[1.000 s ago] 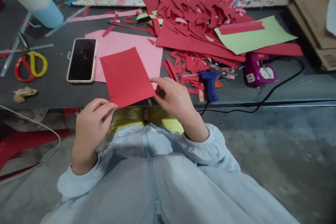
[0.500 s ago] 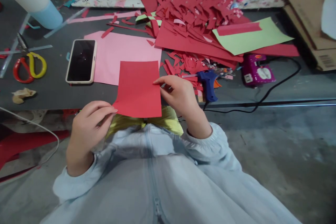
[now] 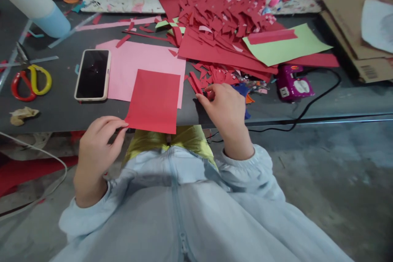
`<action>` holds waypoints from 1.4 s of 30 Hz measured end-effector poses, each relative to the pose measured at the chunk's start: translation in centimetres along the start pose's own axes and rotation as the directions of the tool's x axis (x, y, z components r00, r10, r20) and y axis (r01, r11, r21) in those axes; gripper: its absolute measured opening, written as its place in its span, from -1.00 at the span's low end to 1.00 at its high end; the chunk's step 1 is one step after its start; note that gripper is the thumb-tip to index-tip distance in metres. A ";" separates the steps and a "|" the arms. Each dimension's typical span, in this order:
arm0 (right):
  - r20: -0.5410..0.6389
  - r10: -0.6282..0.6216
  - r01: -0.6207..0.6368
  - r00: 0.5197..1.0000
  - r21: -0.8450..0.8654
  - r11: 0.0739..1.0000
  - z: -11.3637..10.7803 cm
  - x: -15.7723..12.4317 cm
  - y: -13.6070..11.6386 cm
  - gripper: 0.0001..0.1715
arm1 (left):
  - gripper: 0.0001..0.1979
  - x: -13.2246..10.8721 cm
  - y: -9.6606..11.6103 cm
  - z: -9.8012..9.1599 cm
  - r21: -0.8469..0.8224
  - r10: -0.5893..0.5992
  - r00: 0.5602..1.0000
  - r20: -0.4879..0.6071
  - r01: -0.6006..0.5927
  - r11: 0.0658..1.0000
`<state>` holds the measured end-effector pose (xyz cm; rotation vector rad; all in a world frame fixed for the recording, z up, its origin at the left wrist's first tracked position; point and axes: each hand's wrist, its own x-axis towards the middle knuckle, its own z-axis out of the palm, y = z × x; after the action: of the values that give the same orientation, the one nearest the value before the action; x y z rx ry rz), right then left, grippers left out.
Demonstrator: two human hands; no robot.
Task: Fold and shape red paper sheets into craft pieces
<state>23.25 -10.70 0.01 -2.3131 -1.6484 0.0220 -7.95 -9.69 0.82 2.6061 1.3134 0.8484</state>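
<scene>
My left hand (image 3: 100, 147) pinches the lower left corner of a red paper sheet (image 3: 153, 100) between thumb and fingertips. The sheet overlaps a larger pink sheet (image 3: 123, 65), and its bottom edge sticks out past the table's front edge. To the right of it, my right hand (image 3: 227, 108) is apart from the sheet, over red paper scraps (image 3: 219, 74). Its thumb and index finger are spread, with red scraps visible behind them. A blue glue gun (image 3: 242, 89) lies largely hidden behind this hand.
On the left lie a phone (image 3: 93, 75), red-and-yellow-handled scissors (image 3: 41, 80) and a crumpled tan scrap (image 3: 23, 115). Cut red strips (image 3: 211, 18) heap at the back, beside a green sheet (image 3: 285, 51). A purple device (image 3: 293, 84) with a black cable and cardboard (image 3: 346, 16) stand right.
My right hand has let go of the red sheet's right edge and moved right, over the scraps and glue gun. The sheet, still in my left hand, has shifted slightly left and tilted.
</scene>
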 end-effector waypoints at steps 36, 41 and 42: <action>0.005 -0.138 0.138 0.990 -0.092 0.986 -0.4 7.8 -3.6 -0.73 | -0.89 1.1 -2.1 1.4 -0.027 0.120 0.992 -0.039 -0.122 0.992; 0.049 -0.217 0.220 0.975 -0.085 0.972 0.7 10.8 -6.3 -0.69 | -0.88 0.5 -2.3 1.3 -0.060 0.079 0.997 -0.008 -0.079 0.995; 0.044 -0.231 0.234 0.972 -0.082 0.969 0.9 11.3 -6.8 -0.69 | -0.88 0.3 -2.3 1.3 -0.065 0.068 0.998 0.000 -0.068 0.996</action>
<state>20.73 1.99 2.67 -2.1742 -1.9645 -0.0620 -8.76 -7.80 -0.87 2.6139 1.1817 0.8832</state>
